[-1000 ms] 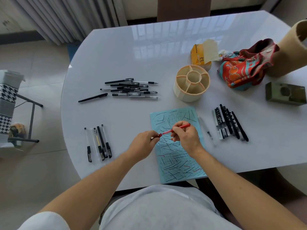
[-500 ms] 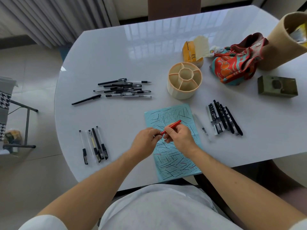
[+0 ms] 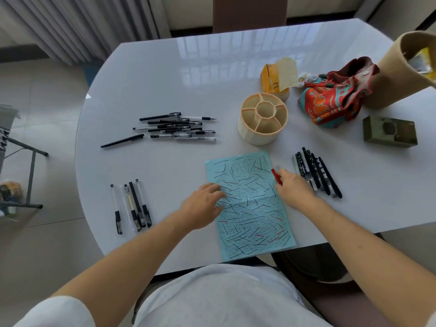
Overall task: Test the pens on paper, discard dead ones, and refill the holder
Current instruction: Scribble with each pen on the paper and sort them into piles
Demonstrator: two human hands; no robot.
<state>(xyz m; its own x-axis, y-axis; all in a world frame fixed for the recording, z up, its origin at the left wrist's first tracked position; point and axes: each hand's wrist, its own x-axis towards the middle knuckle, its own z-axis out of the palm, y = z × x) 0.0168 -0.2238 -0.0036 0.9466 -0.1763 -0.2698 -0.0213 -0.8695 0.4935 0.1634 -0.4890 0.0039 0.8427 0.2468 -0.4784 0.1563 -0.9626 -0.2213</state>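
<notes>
A blue paper (image 3: pixel 250 206) covered in black and red strokes lies at the table's near edge. My left hand (image 3: pixel 204 205) rests flat on the paper's left side, fingers apart, holding nothing. My right hand (image 3: pixel 293 188) sits at the paper's right edge, holding a red pen (image 3: pixel 276 176) that points up and away. The beige round holder (image 3: pixel 263 119) with its compartments stands behind the paper. Pen groups lie at the left rear (image 3: pixel 177 127), near left (image 3: pixel 132 206) and right (image 3: pixel 317 174).
A single black pen (image 3: pixel 122 140) lies apart on the left. A yellow pack (image 3: pixel 276 76), a red patterned pouch (image 3: pixel 335 95), a tan tube (image 3: pixel 405 67) and a green box (image 3: pixel 389 131) crowd the back right. A metal stand (image 3: pixel 21 161) sits on the floor left.
My hands have parted: the left let go of the red pen's end and dropped flat onto the paper, while the right carried the pen to the paper's right edge.
</notes>
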